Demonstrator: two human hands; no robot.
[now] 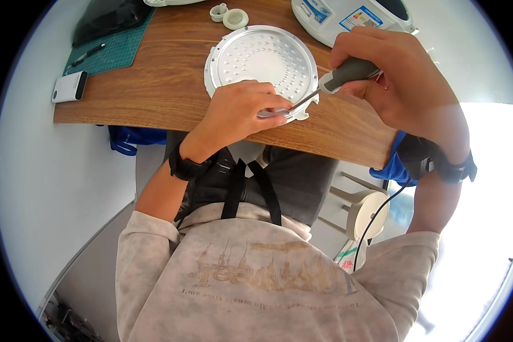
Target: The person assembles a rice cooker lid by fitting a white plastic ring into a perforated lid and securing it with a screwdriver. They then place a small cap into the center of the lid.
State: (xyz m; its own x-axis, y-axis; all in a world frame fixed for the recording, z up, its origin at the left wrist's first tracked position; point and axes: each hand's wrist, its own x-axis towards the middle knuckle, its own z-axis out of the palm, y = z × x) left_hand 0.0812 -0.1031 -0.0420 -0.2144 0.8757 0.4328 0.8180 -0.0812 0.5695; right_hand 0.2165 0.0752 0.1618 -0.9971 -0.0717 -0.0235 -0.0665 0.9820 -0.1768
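A round silver metal plate (251, 54) with rings of dimples and small notched tabs on its rim lies near the front edge of the wooden table. My left hand (236, 111) is closed on its near rim, thumb and fingers around the edge. Gripped in my right hand (399, 77) is a screwdriver (352, 73) with a grey handle. Its thin shaft slants down to the left and reaches the plate's near right rim, beside my left fingertips. Whatever the tip touches is hidden by those fingers.
Two small pale round parts (235, 19) sit behind the plate. At the back right stands a white appliance housing (325, 23) with labels. A green cutting mat (117, 54) carries a pen (88, 55) and a black bag (111, 23); a white box-shaped device (68, 87) lies at the left edge.
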